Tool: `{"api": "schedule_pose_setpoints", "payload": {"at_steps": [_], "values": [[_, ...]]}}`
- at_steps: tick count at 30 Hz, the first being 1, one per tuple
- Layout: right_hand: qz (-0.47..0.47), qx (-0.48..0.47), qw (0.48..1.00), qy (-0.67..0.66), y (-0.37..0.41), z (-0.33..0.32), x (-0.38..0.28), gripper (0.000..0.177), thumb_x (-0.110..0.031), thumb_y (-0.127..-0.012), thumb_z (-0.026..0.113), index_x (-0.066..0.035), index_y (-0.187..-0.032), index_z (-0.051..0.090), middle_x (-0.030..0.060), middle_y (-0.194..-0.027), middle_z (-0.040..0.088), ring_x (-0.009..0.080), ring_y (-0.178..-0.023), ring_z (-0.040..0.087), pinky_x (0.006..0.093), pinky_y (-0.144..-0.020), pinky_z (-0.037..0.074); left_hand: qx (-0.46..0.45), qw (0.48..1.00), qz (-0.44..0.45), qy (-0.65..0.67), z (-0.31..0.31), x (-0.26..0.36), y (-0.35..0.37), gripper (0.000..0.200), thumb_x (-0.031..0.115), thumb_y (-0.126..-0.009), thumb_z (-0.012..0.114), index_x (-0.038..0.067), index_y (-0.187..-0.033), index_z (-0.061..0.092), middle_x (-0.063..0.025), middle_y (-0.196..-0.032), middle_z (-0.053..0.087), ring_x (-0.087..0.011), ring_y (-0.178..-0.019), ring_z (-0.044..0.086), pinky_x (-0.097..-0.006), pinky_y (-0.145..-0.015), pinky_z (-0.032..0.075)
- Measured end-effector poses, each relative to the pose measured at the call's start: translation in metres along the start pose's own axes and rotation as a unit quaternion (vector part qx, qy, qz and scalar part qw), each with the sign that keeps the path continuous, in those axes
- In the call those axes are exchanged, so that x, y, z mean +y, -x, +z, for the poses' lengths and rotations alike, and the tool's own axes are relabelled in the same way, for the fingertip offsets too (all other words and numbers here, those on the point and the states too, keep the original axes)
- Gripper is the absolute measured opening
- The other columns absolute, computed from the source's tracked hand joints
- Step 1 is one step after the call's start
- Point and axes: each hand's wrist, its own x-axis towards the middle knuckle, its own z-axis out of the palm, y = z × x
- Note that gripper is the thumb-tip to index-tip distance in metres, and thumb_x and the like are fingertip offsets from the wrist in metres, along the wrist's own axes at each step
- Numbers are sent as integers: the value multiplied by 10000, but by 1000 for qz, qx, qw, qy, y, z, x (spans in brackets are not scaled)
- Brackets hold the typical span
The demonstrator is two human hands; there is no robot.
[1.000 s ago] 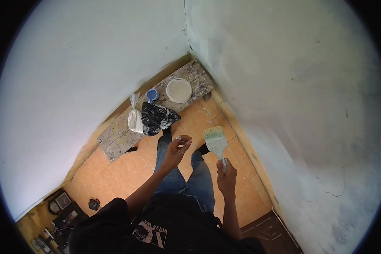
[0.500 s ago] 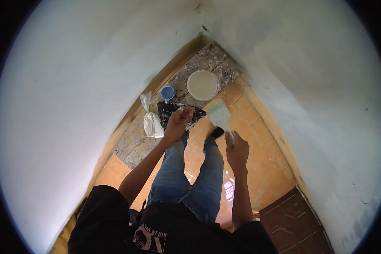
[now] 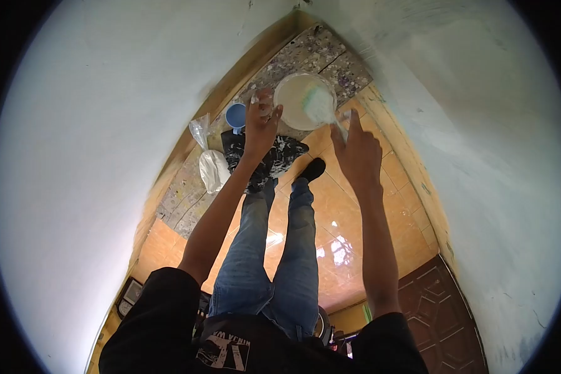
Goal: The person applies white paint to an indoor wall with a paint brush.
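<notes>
My right hand (image 3: 359, 149) grips the handle of a wide paintbrush (image 3: 321, 106). Its broad head, whitish with a pale green band, overlaps the pail (image 3: 278, 114) of cream-coloured liquid. At the left side of that pail, my left hand (image 3: 263, 128) is raised with fingers loosely bent and thumb apart, holding nothing. Pale smears mark its fingers. Just left of this hand stands a blue mug (image 3: 235, 116). Below the hand lies a bunched black cloth (image 3: 287, 153) with white splashes, partly hidden by my forearm.
A clear plastic bag of white material (image 3: 214, 171) rests on a paint-spattered board (image 3: 184, 202) along the left wall. Pale walls (image 3: 474, 156) meet in the corner ahead. Orange tiles (image 3: 349, 218) cover the floor, and a brown panelled door (image 3: 439, 311) is at lower right.
My right hand has carried the paintbrush forward from above the tiles to the pail. My left hand has moved forward from the black cloth to the pail's left side. One foot has shifted.
</notes>
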Motion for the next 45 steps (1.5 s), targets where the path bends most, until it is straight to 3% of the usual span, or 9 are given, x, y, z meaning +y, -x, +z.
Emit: {"api": "schedule_pose_setpoints", "payload": {"at_steps": [3, 9, 12, 15, 21, 33, 39, 42, 45], "values": [[-55, 0, 997, 62, -29, 18, 2, 413, -367, -911, 555, -136, -1249, 500, 180, -759, 664, 367, -727, 671, 467, -622, 527, -10, 978, -133, 161, 7, -6, -16, 286, 115, -888, 665, 40, -1156, 599, -38, -1077, 596, -142, -858, 559, -288, -726, 487], [-104, -11, 990, 95, -63, 49, -1, 386, -338, -893, 578, -149, -1227, 531, 161, -815, 674, 352, -779, 677, 457, -662, 533, -35, 991, -61, 115, 2, -10, -18, 206, 108, -893, 661, -5, -1064, 634, -34, -1076, 662, -97, -828, 567, -254, -694, 482], [-113, -15, 987, 114, -73, 56, -3, 338, -303, -876, 590, -125, -1161, 563, 152, -811, 675, 345, -770, 679, 454, -659, 535, -53, 986, -101, 124, -1, -5, -15, 201, 91, -893, 655, -17, -1060, 624, -35, -1109, 648, -100, -818, 567, -260, -692, 483], [-115, -30, 986, 119, -82, 60, -7, 271, -240, -859, 589, -102, -1092, 587, 149, -822, 679, 338, -785, 685, 448, -668, 540, -48, 991, -45, 113, 0, -9, -17, 194, 82, -897, 647, -15, -1062, 618, -43, -1133, 636, -102, -824, 567, -261, -702, 488], [-107, -42, 982, 148, -100, 71, -14, 299, -292, -849, 649, -74, -1050, 617, 182, -847, 672, 344, -830, 680, 461, -700, 544, -72, 973, -137, 170, -3, -6, -25, 224, 87, -887, 660, 2, -1089, 612, -45, -1086, 625, -109, -829, 565, -260, -699, 494], [-112, -59, 978, 167, -114, 87, -16, 312, -280, -838, 657, -66, -1058, 606, 190, -890, 678, 351, -859, 679, 467, -733, 540, -63, 989, -88, 105, -9, 4, -23, 245, 83, -874, 674, 21, -1106, 621, -60, -1028, 627, -133, -828, 571, -278, -715, 488], [-108, -56, 976, 181, -114, 92, -17, 312, -282, -834, 660, -62, -1047, 606, 184, -889, 680, 349, -853, 681, 465, -731, 542, -66, 971, -159, 165, -10, 11, -24, 228, 75, -867, 678, 12, -1080, 627, -53, -1024, 630, -133, -823, 571, -282, -723, 483], [-114, -52, 975, 185, -115, 95, -17, 309, -282, -830, 665, -58, -1035, 606, 180, -886, 682, 348, -844, 683, 458, -722, 546, -54, 986, -111, 111, -11, 11, -22, 232, 74, -866, 679, 14, -1084, 624, -52, -1033, 624, -135, -823, 568, -284, -721, 482], [-117, -51, 974, 186, -116, 96, -17, 297, -277, -828, 669, -56, -1017, 606, 181, -878, 682, 345, -839, 684, 450, -714, 549, -68, 971, -173, 150, -12, 14, -22, 250, 75, -869, 674, 15, -1104, 613, -53, -1061, 610, -132, -835, 563, -277, -704, 491]]}}
